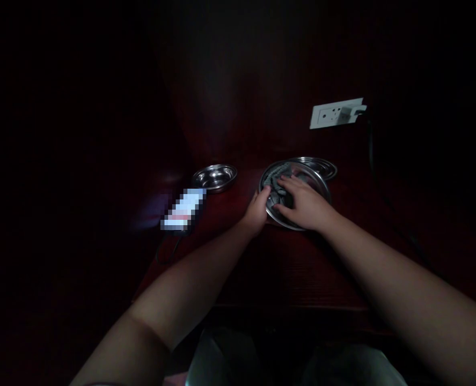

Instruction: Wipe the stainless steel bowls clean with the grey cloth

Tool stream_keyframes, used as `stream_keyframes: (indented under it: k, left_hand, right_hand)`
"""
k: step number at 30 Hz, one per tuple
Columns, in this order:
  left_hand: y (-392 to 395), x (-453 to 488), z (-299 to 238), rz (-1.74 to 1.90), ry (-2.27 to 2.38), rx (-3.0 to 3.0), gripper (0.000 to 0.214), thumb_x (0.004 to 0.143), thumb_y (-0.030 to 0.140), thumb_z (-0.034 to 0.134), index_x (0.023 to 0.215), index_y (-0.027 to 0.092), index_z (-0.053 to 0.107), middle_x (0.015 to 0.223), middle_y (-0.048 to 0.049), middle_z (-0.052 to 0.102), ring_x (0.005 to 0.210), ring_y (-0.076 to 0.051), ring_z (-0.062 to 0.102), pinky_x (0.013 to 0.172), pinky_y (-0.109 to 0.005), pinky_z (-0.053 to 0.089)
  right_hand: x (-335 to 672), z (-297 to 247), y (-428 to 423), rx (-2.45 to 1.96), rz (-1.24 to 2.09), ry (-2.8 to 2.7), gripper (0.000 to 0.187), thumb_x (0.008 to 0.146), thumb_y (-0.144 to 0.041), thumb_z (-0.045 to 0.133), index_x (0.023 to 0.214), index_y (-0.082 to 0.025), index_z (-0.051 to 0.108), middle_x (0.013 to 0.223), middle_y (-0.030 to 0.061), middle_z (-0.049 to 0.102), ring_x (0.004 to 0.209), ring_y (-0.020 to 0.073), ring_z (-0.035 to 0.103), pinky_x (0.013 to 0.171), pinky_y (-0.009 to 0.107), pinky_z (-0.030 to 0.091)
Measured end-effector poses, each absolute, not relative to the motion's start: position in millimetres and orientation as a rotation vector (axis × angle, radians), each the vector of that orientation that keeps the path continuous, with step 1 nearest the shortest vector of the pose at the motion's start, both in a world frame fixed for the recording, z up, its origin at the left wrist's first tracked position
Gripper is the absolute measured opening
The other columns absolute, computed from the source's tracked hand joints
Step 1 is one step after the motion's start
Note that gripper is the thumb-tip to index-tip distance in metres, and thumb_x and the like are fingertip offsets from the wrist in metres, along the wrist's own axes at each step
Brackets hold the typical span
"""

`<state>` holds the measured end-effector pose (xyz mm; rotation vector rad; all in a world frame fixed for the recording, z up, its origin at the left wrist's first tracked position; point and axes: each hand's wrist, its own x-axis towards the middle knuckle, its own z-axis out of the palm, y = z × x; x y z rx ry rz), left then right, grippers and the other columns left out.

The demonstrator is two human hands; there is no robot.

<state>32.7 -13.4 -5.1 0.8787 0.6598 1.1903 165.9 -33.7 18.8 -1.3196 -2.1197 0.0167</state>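
Note:
A round steel bowl stands on the dark red table, tilted slightly. It holds long, bumpy, grey-green pieces that look like bitter gourds; the dim light hides their detail. My left hand grips the bowl's near left rim, thumb on top and the other fingers mostly hidden behind the wall. Over the bowl, my right hand reaches in with fingers spread, touching the bumpy pieces. Whether any piece is pinched there is not visible.
Behind the bowl on the right lies another shiny steel dish. A smaller steel bowl stands to the left, near a blurred lit phone with a cable. A wall socket has a plug and dangling cord. The table's front edge is close.

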Motion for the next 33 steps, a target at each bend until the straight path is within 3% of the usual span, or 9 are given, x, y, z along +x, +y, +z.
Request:
stream_keyframes:
  k: [11,17,22,27,33]
  left_hand:
    - [-19.5,33.0,-2.4,1.213,0.824,0.874,0.041,0.072,0.030,0.056,0.111,0.020,0.052,0.094,-0.0064,0.064,0.076,-0.022,0.062,0.069,-0.039,0.050]
    - [-19.0,34.0,-3.3,1.237,0.770,0.849,0.040,0.071,0.026,0.054,0.110,0.020,0.052,0.092,-0.0053,0.064,0.085,-0.022,0.062,0.078,-0.039,0.049]
    - [-18.4,34.4,-4.0,1.233,0.748,0.849,0.038,0.070,0.025,0.054,0.107,0.019,0.052,0.095,-0.0060,0.064,0.082,-0.022,0.062,0.077,-0.040,0.049]
    - [-19.5,34.3,-3.2,1.265,0.776,0.852,0.036,0.069,0.025,0.055,0.104,0.017,0.054,0.093,-0.0062,0.065,0.088,-0.023,0.062,0.080,-0.039,0.048]
    - [-16.4,34.1,-5.8,1.282,0.784,0.891,0.035,0.070,0.026,0.055,0.104,0.017,0.056,0.095,-0.0070,0.066,0.094,-0.026,0.061,0.084,-0.041,0.046]
  right_hand:
    - [174.5,16.5,-28.8,-1.474,-0.074,-2.108,0.056,0.070,-0.034,0.062,0.123,-0.016,0.053,0.122,0.0148,0.053,0.115,0.0332,0.047,0.097,0.048,0.040]
    - [178.3,13.8,-26.3,-1.546,-0.119,-2.084,0.050,0.069,-0.026,0.061,0.118,-0.018,0.056,0.115,0.0149,0.055,0.108,0.0326,0.050,0.095,0.047,0.039]
    - [183.8,20.2,-25.8,-1.644,-0.086,-2.084,0.036,0.072,-0.030,0.058,0.104,-0.015,0.061,0.103,0.0161,0.060,0.096,0.0304,0.057,0.084,0.043,0.045]
    - [188.3,24.1,-28.3,-1.708,0.047,-2.091,0.039,0.072,-0.034,0.057,0.105,-0.015,0.060,0.092,0.0142,0.066,0.081,0.0279,0.062,0.070,0.040,0.048]
    - [188.5,22.0,-29.8,-1.555,0.230,-2.172,0.040,0.068,-0.033,0.060,0.105,-0.018,0.061,0.089,0.0088,0.068,0.078,0.0232,0.064,0.071,0.036,0.049]
